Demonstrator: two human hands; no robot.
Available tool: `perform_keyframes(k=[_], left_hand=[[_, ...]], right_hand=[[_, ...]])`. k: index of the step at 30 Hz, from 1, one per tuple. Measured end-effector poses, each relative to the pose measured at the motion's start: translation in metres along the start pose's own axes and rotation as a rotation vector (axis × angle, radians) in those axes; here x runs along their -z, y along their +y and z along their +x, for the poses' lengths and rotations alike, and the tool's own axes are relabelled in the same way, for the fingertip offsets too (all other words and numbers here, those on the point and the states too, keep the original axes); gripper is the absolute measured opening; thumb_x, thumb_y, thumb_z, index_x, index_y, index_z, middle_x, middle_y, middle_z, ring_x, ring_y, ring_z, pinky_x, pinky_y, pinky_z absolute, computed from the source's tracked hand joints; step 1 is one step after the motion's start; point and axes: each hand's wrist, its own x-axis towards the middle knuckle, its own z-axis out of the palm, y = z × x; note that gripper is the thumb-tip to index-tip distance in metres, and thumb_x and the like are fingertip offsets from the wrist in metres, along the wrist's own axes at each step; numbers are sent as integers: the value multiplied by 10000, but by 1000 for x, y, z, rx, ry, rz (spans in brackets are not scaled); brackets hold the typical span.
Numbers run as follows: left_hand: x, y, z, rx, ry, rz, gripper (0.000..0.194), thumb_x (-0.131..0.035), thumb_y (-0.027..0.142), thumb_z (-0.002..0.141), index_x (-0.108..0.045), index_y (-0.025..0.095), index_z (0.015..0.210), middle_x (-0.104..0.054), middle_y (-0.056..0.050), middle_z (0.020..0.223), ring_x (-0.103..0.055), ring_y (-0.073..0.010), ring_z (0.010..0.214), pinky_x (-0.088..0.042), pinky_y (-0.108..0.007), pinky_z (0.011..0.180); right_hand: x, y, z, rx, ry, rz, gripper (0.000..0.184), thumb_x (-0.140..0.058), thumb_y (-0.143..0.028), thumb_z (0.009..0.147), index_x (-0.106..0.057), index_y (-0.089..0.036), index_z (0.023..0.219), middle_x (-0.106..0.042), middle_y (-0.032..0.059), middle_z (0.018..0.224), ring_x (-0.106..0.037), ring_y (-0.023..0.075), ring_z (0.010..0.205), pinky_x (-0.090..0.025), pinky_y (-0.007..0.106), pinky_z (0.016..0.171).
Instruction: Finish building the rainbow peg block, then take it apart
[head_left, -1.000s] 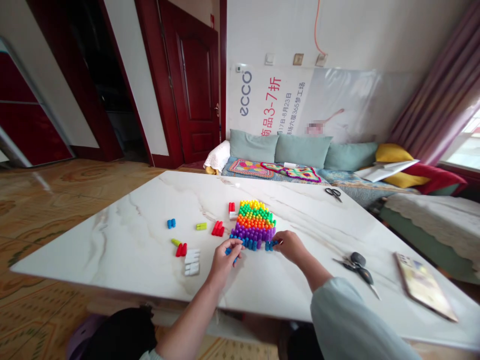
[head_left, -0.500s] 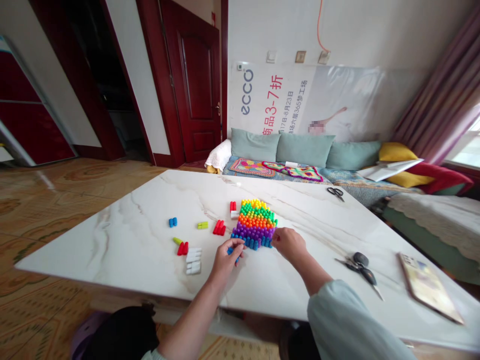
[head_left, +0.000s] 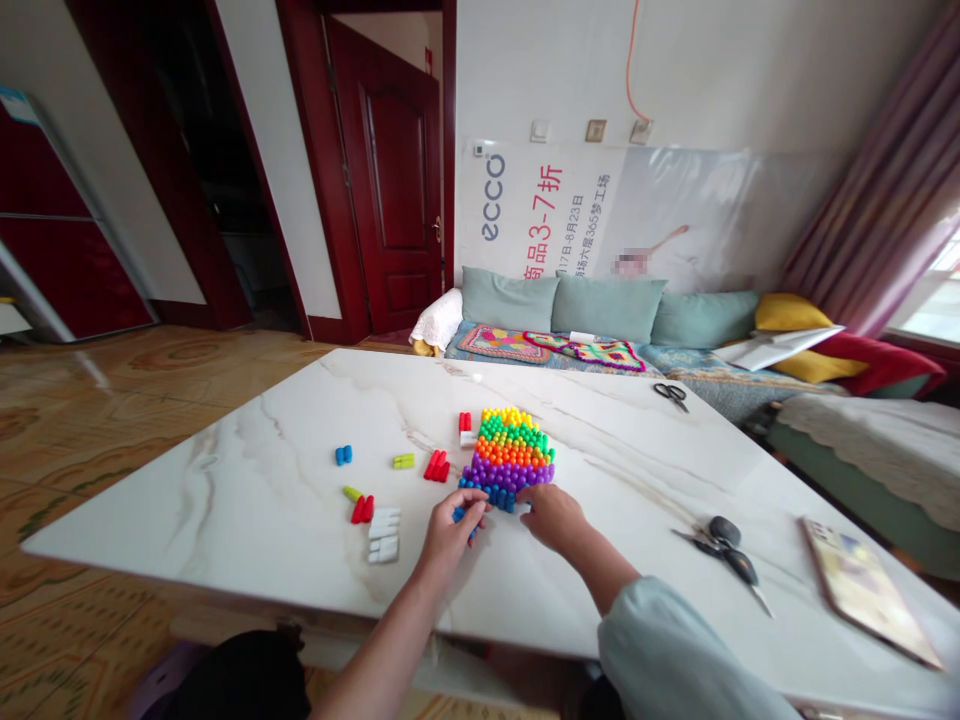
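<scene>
A block of small round-headed plastic pegs point(head_left: 508, 455) stands on the white marble table point(head_left: 247, 510), in bands of yellow, green, orange, purple and blue. My right hand point(head_left: 551, 520) rests against the block's lower blue band, its fingers hiding that corner. My left hand point(head_left: 452, 535) pinches several blue pegs point(head_left: 459, 514) just left of the band. Loose stacks lie to the left: blue pegs point(head_left: 343, 455), lime pegs point(head_left: 403, 461), red pegs point(head_left: 437, 466), red pegs point(head_left: 361, 509), and white pegs point(head_left: 383, 535).
Black-handled scissors point(head_left: 722, 545) and a patterned flat phone or booklet point(head_left: 862, 592) lie on the table's right side. Another pair of scissors point(head_left: 672, 395) lies at the far edge. A sofa with cushions point(head_left: 607, 310) stands beyond the table.
My right hand has slid left along the blue band, nearer my left hand. My left hand stays close by, and the view has tilted slightly upward.
</scene>
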Motion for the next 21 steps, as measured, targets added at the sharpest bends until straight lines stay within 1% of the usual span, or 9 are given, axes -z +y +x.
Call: perform_keyframes(k=[2, 4, 7, 9, 11, 14, 16, 19, 21], left_hand=[[1, 0, 0, -1, -4, -4, 300, -656, 379, 759, -640, 139, 938, -662, -78, 819, -555, -123, 643, -367, -168, 428], [2, 0, -1, -5, -15, -20, 328, -646, 422, 782, -643, 137, 944, -663, -86, 840, -563, -127, 661, -372, -168, 439], [3, 0, -1, -16, -51, -109, 417, -546, 518, 852, -647, 133, 978, -663, -102, 883, -586, -137, 701, -391, -177, 472], [3, 0, -1, -19, -88, -202, 493, -468, 572, 880, -648, 130, 1006, -662, -110, 900, -598, -146, 722, -402, -187, 491], [2, -1, -1, -14, -125, -288, 547, -439, 616, 877, -648, 133, 1026, -662, -111, 911, -603, -151, 720, -401, -196, 492], [2, -4, -1, -9, -151, -373, 566, -461, 647, 854, -653, 149, 1042, -665, -97, 916, -602, -148, 692, -405, -213, 504], [2, -6, -1, -10, -149, -395, 546, -475, 634, 857, -654, 162, 1064, -673, -92, 954, -620, -161, 746, -440, -231, 579], [3, -8, -2, -18, -155, -380, 510, -473, 598, 880, -647, 176, 1109, -669, -91, 1064, -626, -198, 921, -462, -256, 723], [4, -8, -2, -23, -164, -368, 507, -463, 589, 889, -641, 177, 1126, -659, -93, 1112, -609, -216, 999, -460, -267, 772]], right_hand=[[2, -2, -1, -2, 3, -6, 337, -587, -188, 774, -684, -299, 1077, -682, 36, 1081, -621, 208, 1025, -461, 297, 814], [6, -6, -4, -24, 3, -26, 279, -581, -191, 781, -701, -273, 1018, -688, 51, 1063, -628, 214, 1004, -462, 295, 780], [13, -15, -10, -61, 32, -58, 197, -542, -198, 804, -715, -223, 896, -707, 82, 964, -651, 226, 904, -450, 290, 686], [17, -23, -14, -31, 91, -37, 187, -522, -214, 821, -708, -207, 840, -710, 81, 887, -652, 217, 845, -429, 277, 644], [19, -31, -19, 70, 140, 25, 184, -524, -259, 839, -701, -208, 821, -705, 60, 838, -645, 193, 809, -414, 258, 633], [15, -43, -24, 294, 148, 109, 172, -574, -321, 830, -695, -230, 910, -694, 34, 903, -636, 164, 824, -417, 235, 675], [9, -49, -26, 396, 128, 104, 265, -635, -336, 783, -674, -246, 1029, -668, 38, 1047, -635, 169, 875, -427, 236, 714], [-2, -56, -25, 402, 109, 45, 406, -658, -327, 754, -626, -250, 1152, -603, 63, 1207, -641, 194, 906, -444, 258, 731], [-7, -57, -24, 381, 125, 24, 390, -615, -284, 778, -619, -249, 1166, -596, 68, 1220, -638, 200, 924, -448, 266, 747]])
